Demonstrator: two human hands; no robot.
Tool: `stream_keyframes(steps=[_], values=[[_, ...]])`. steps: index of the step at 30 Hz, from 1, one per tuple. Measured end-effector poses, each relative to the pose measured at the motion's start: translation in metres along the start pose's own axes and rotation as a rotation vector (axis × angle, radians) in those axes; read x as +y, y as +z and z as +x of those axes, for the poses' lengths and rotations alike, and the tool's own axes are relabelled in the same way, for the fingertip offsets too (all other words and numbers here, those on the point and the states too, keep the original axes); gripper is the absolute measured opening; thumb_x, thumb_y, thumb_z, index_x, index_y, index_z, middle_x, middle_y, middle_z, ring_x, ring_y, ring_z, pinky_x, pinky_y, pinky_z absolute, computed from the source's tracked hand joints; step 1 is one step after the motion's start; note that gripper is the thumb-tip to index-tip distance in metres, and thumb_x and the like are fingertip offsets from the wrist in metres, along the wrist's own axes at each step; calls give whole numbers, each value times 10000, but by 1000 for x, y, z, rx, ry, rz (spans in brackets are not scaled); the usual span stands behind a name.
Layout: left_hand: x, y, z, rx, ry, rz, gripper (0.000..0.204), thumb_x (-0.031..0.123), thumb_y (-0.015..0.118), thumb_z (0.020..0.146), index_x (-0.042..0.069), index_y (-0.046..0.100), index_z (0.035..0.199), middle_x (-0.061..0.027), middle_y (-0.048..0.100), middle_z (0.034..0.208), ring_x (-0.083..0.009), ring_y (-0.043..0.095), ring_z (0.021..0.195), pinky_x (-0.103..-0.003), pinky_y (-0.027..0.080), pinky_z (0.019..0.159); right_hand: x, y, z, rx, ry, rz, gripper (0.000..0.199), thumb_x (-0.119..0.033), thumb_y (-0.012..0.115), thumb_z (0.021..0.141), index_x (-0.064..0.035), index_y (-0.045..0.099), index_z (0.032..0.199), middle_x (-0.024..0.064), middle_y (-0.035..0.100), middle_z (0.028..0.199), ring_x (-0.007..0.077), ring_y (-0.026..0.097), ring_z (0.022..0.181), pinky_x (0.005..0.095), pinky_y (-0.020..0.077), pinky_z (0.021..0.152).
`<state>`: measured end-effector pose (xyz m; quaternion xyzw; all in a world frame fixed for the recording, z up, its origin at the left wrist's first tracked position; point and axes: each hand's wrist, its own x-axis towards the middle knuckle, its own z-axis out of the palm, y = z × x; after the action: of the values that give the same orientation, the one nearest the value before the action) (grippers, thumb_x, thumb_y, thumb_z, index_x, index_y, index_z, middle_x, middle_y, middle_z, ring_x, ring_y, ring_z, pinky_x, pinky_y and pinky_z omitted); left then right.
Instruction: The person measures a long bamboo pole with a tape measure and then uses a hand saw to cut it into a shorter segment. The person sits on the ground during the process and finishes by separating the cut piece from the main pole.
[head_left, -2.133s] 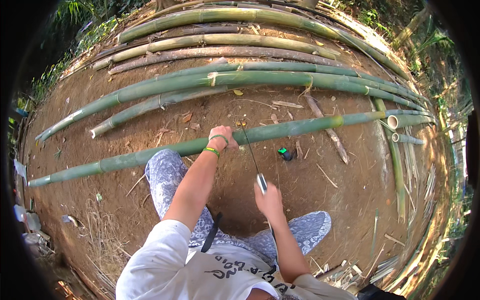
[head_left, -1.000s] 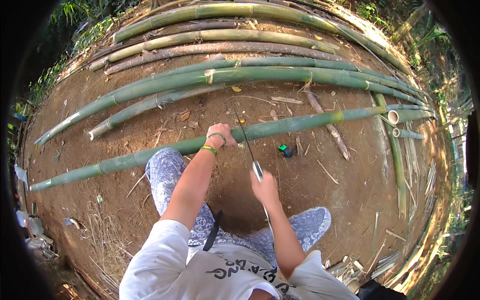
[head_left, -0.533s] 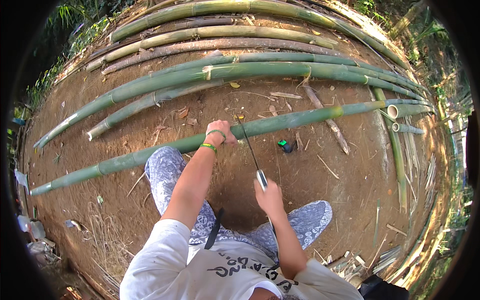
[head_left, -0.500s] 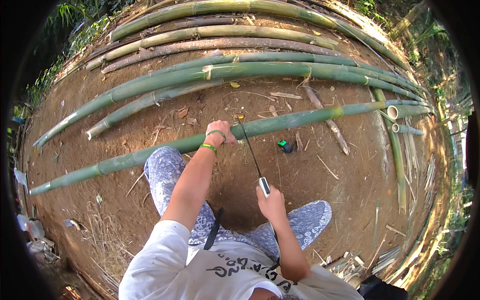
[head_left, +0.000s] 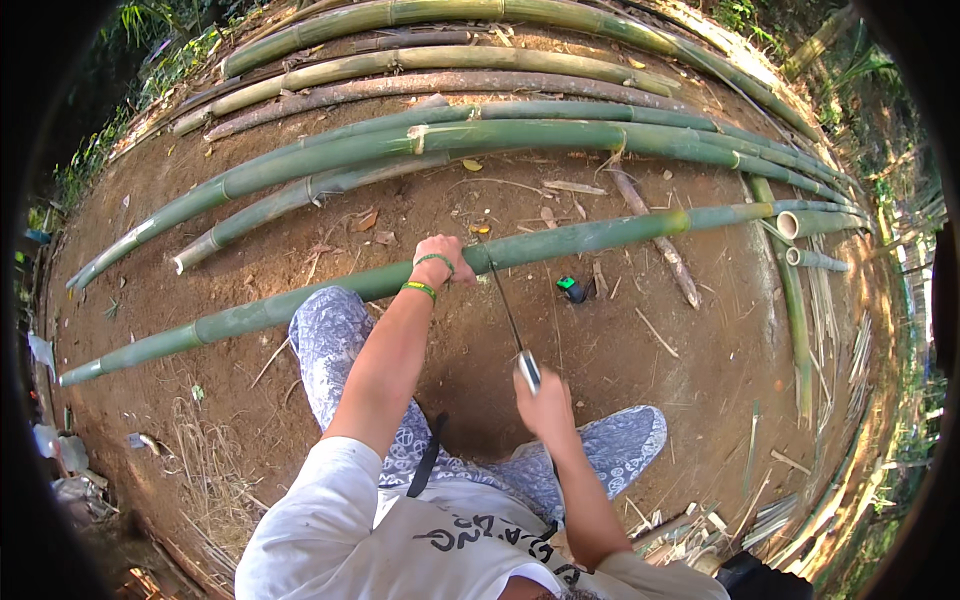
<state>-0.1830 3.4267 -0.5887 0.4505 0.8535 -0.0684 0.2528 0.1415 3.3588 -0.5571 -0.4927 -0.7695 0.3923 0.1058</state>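
Note:
A long green bamboo pole [head_left: 590, 236] crosses in front of me, running from the lower left up to the right. My left hand [head_left: 441, 258] is closed over it, with a green bracelet at the wrist. Just right of that hand, the thin blade of a hand saw [head_left: 508, 312] meets the pole. The saw's white and dark handle sits in the closed fingers of my right hand [head_left: 545, 402]. My left knee, in patterned trousers, is up against the pole's near side. How deep the blade sits in the bamboo I cannot tell.
More green bamboo poles [head_left: 520, 135] lie beyond, with yellowish ones [head_left: 400, 60] farther back. A brown stick [head_left: 655, 240] passes beneath the worked pole. A green and black tape measure [head_left: 572, 290] rests on the dirt. Two cut bamboo ends [head_left: 790, 226] show at right, above scattered strips.
The saw and my right hand have shifted slightly, and less of the blade shows past the pole's far side. My left hand keeps its place on the bamboo.

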Motion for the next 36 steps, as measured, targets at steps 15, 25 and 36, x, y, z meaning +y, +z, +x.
stream_keyframes(steps=[15, 25, 36], values=[[41, -10, -8, -32, 80, -24, 703, 526, 886, 607, 115, 783, 1167, -138, 761, 1197, -277, 736, 1120, -393, 598, 961, -8, 15, 109, 17, 54, -20, 438, -358, 651, 955, 77, 698, 934, 333, 693, 854, 503, 706, 928, 540, 548, 778], [1, 6, 0, 24, 18, 10, 648, 512, 881, 603, 117, 801, 1110, -114, 781, 1148, -267, 758, 1063, -382, 610, 936, 6, 3, 2, -2, -7, 18, 426, -358, 664, 962, 64, 700, 918, 356, 687, 888, 545, 675, 909, 592, 532, 796], [4, -9, -7, -29, 27, 4, 687, 532, 880, 615, 116, 787, 1154, -141, 761, 1199, -276, 737, 1121, -394, 596, 968, 10, -1, 4, -13, 3, 23, 409, -356, 671, 956, 49, 721, 982, 337, 700, 923, 521, 688, 951, 562, 545, 825]])
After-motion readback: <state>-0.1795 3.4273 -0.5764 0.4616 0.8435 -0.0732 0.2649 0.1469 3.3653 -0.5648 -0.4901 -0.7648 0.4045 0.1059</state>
